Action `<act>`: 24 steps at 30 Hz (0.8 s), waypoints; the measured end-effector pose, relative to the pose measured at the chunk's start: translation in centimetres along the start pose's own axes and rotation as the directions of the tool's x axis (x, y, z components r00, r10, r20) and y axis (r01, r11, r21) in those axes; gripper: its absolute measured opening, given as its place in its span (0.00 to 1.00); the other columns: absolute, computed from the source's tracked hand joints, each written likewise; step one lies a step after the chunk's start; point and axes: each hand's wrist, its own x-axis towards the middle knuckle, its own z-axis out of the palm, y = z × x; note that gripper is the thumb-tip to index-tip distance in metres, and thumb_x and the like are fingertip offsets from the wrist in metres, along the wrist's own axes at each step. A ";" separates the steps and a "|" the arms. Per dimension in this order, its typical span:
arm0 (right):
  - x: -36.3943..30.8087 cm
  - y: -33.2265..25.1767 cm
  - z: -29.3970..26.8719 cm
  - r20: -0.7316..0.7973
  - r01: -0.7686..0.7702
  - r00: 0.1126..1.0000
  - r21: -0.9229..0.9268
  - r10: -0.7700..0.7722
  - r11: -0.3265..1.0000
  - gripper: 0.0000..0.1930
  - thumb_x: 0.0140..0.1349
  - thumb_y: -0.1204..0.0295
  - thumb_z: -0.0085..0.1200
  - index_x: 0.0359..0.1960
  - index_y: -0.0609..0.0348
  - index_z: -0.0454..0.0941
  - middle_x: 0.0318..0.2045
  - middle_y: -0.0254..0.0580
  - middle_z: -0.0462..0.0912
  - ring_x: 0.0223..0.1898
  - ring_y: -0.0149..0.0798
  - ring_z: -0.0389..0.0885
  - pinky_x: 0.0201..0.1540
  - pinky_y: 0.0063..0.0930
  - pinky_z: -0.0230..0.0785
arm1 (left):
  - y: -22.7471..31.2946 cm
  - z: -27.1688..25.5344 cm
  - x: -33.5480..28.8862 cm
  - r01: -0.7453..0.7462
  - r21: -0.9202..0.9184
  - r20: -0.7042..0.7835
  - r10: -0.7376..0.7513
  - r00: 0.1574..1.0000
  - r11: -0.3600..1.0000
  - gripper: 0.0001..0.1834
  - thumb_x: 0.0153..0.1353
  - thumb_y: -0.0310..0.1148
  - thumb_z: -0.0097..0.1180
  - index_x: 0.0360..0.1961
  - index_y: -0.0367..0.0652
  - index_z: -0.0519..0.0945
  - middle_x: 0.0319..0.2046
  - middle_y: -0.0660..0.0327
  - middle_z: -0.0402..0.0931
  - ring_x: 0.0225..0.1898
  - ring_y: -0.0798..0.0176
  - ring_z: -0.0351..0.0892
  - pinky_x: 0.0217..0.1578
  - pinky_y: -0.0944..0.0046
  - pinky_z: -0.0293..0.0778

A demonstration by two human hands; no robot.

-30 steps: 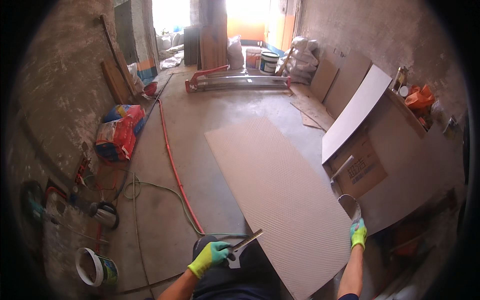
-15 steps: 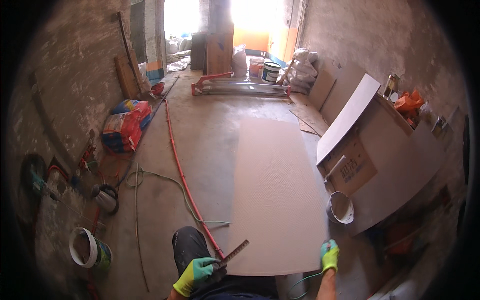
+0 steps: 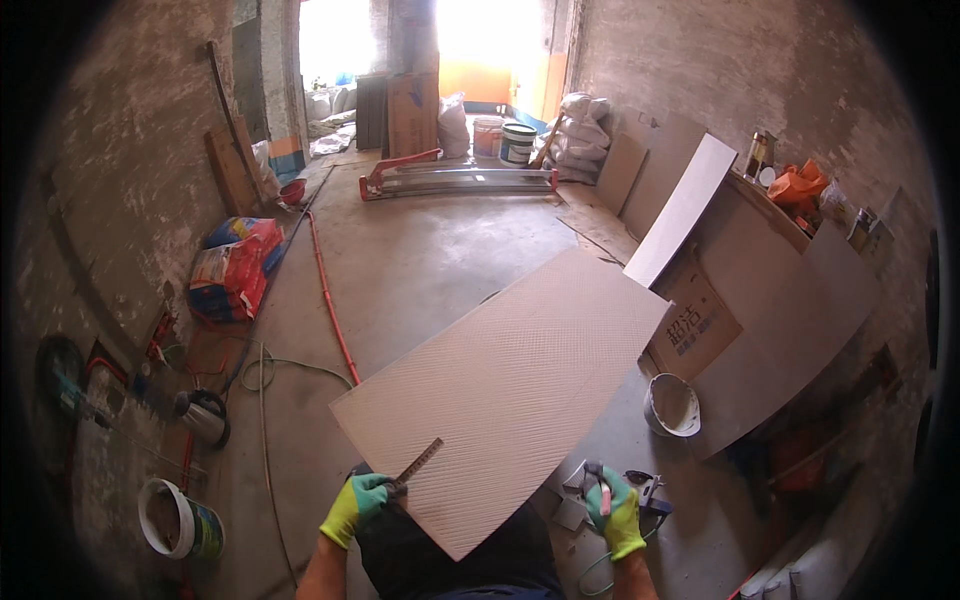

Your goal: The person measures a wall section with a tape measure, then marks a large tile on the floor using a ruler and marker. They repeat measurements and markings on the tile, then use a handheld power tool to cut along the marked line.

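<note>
A large beige tile (image 3: 510, 370) with a fine ridged pattern lies diagonally in front of me, its near corner over my lap. My left hand (image 3: 358, 505), in a green and yellow glove, is closed around the dark handle of a try square (image 3: 418, 462), whose marked blade lies across the tile's near left part. To the right of the tile, my gloved right hand (image 3: 620, 515) is closed on a small thing with a dark end and a pinkish part; its kind is unclear. Beyond that hand, a blue and grey power tool (image 3: 648, 492) sits on the floor beside light offcuts (image 3: 571, 512).
A grey bucket (image 3: 672, 405) stands right of the tile, near leaning boards (image 3: 790, 320). A red-ended tile cutter (image 3: 460, 182) lies across the far floor. At left are a red hose (image 3: 328, 290), a red and blue bag (image 3: 236, 270), a kettle (image 3: 203, 416) and a white bucket (image 3: 180, 520).
The tile has turned clockwise, its near end swinging left over the red hose. My left hand has moved up and left with the try square; my right hand has moved left. The power tool now shows.
</note>
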 end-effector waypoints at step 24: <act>26.5 -6.2 13.5 0.383 0.650 0.738 -0.187 -0.555 0.736 0.20 0.51 0.81 0.58 0.47 0.51 0.82 0.31 0.46 0.85 0.34 0.51 0.84 0.40 0.41 0.77 | 5.7 -6.3 -0.2 0.236 0.178 -0.060 -0.229 0.972 0.955 0.12 0.66 0.25 0.51 0.45 0.29 0.81 0.27 0.58 0.83 0.24 0.69 0.80 0.27 0.66 0.77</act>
